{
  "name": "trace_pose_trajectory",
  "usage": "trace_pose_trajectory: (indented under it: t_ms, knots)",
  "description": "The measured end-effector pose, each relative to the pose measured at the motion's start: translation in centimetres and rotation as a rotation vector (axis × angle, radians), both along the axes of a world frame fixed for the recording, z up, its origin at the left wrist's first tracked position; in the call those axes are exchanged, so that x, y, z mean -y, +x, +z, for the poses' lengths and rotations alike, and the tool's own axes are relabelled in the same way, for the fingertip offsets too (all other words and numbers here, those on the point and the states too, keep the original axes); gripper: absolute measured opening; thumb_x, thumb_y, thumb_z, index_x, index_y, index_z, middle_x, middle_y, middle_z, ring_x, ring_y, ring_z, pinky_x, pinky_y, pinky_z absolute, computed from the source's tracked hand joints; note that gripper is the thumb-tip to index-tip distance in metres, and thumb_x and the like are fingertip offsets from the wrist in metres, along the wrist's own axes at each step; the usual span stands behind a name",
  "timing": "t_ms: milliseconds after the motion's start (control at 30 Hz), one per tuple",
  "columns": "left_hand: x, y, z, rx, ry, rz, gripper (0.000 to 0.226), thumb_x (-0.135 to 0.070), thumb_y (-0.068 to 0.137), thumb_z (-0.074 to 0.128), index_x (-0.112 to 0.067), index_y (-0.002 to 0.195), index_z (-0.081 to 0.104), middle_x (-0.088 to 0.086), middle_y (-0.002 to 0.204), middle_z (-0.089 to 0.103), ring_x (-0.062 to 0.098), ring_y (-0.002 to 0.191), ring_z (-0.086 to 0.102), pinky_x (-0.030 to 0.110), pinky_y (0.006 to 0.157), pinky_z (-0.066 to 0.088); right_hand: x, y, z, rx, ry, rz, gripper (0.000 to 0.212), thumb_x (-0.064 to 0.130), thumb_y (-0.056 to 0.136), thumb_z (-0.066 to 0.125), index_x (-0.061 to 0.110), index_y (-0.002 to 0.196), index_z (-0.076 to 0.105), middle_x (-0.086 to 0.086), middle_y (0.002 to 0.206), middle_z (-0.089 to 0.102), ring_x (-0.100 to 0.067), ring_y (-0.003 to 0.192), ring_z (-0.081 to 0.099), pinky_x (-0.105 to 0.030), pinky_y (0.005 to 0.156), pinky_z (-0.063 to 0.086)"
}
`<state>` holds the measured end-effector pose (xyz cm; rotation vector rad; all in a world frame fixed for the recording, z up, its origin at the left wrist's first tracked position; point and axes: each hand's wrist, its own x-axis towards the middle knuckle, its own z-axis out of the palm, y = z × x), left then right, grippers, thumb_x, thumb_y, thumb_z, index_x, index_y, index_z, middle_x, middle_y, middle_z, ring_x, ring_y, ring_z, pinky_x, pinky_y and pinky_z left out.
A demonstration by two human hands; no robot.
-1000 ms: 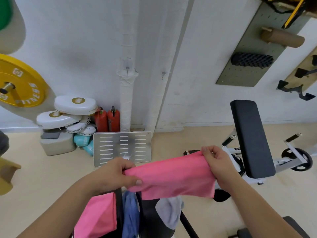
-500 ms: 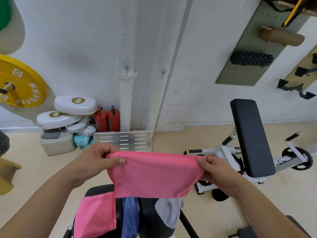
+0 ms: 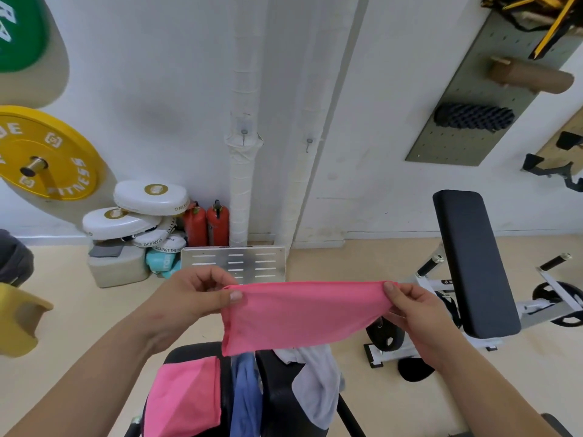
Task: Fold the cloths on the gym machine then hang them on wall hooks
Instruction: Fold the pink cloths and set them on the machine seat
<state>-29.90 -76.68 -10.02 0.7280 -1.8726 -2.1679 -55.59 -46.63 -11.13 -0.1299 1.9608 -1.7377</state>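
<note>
Over gym machine [image 3: 277,402], pink cloth [image 3: 303,313] now level, spread

The cloth [image 3: 299,313], held slanted and bunched a second ago, has been raised slightly and levelled, its top edge drawn taut between the left hand [image 3: 192,298] and right hand [image 3: 416,310].

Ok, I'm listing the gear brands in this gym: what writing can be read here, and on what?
"ITNESS", start cut off: yellow weight plate.
"STARLIGHT": edge of a white pad.
"AGAINST THE", then hidden: edge of a lower white pad.
Too partial, small or blurred: letters on the green plate, the teal thing and the bench frame.
</note>
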Motion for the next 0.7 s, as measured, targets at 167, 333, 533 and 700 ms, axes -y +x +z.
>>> trace_pose_trajectory:
  t_ms: [167,333,533,700]
  knots:
    - [-1.7,-1.5,1.0,0.022,-0.041,-0.031,0.025,-0.014,0.070,0.093,-0.009,0.090,0.080,0.019,0.088,0.071,0.024,0.079,0.065,0.034,0.077,0.059,-0.1,-0.3,0.8,-0.013,0.026,-0.109,0.030,0.020,0.097,0.069,-0.004,0.114,0.065,-0.014,0.102,0.071,-0.020,0.085,0.070,-0.032,0.075,0.058]
    - [-2.6,-2.7,1.1,0.088,-0.217,-0.012,0.027,0.001,0.082,0.081,-0.017,0.103,0.082,0.013,0.099,0.079,0.021,0.091,0.072,0.030,0.090,0.061,-1.1,-0.7,1.8,-0.040,0.032,-0.153,0.025,0.021,0.095,0.072,0.000,0.107,0.067,-0.018,0.108,0.071,-0.024,0.090,0.070,-0.034,0.079,0.058]
    - [-2.1,-3.4,1.8,0.174,-0.591,0.000,0.030,-0.002,0.084,0.079,-0.024,0.104,0.079,-0.005,0.094,0.077,0.013,0.092,0.072,0.019,0.084,0.053,-2.6,-0.2,3.9,-0.167,0.112,-0.058,0.022,0.014,0.092,0.074,-0.004,0.103,0.068,-0.029,0.107,0.071,-0.027,0.092,0.070,-0.039,0.086,0.063]
    - [-2.0,-3.8,1.7,0.214,-0.664,-0.020,0.019,-0.005,0.093,0.067,-0.023,0.088,0.070,-0.003,0.079,0.075,0.012,0.077,0.071,0.028,0.076,0.057,-2.2,0.8,4.8,-0.401,0.274,0.017,0.012,0.025,0.098,0.067,0.014,0.095,0.063,-0.014,0.092,0.072,-0.021,0.083,0.064,-0.035,0.075,0.051]
